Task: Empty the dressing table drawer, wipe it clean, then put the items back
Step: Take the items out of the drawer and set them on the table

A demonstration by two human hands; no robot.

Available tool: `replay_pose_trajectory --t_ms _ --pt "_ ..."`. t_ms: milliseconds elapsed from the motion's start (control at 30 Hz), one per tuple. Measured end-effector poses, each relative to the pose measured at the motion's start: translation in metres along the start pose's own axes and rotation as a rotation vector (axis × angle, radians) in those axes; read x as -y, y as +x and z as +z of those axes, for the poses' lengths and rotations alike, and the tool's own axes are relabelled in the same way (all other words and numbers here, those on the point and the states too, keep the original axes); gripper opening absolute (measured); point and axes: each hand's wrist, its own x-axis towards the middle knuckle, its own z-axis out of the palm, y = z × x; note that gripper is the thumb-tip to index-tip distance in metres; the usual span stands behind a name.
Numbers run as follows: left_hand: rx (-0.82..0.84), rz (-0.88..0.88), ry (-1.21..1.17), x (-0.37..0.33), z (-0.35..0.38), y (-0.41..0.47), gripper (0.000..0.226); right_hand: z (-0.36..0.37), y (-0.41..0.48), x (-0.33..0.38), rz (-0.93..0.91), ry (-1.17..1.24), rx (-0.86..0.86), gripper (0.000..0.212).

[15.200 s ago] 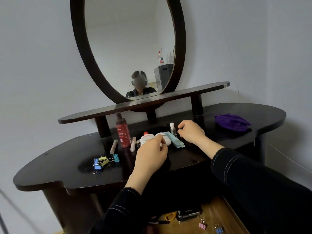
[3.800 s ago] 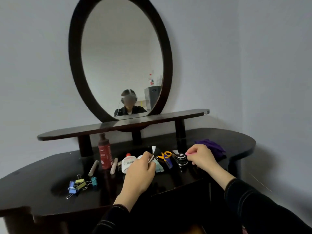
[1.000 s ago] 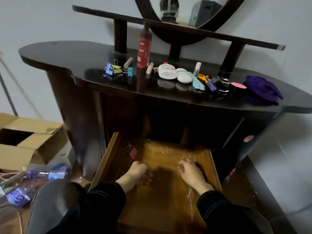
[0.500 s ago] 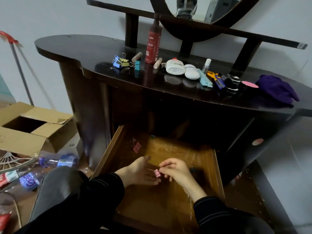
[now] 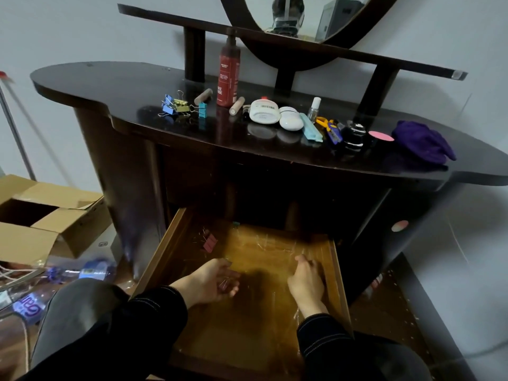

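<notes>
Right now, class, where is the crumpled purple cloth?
In the head view, the crumpled purple cloth lies near the right end of the dark dressing table top, just right of the round pink-lidded pot.

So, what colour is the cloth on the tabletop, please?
The cloth is purple; head view shows it.
</notes>
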Motion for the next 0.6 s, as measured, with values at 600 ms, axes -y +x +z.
replay_pose_trajectory --t_ms 600 --pt "0.038 -0.084 -0.108 0.002 0.005 -0.001 0.043 0.002 -0.041 0.054 -0.167 0.9 0.486 0.013"
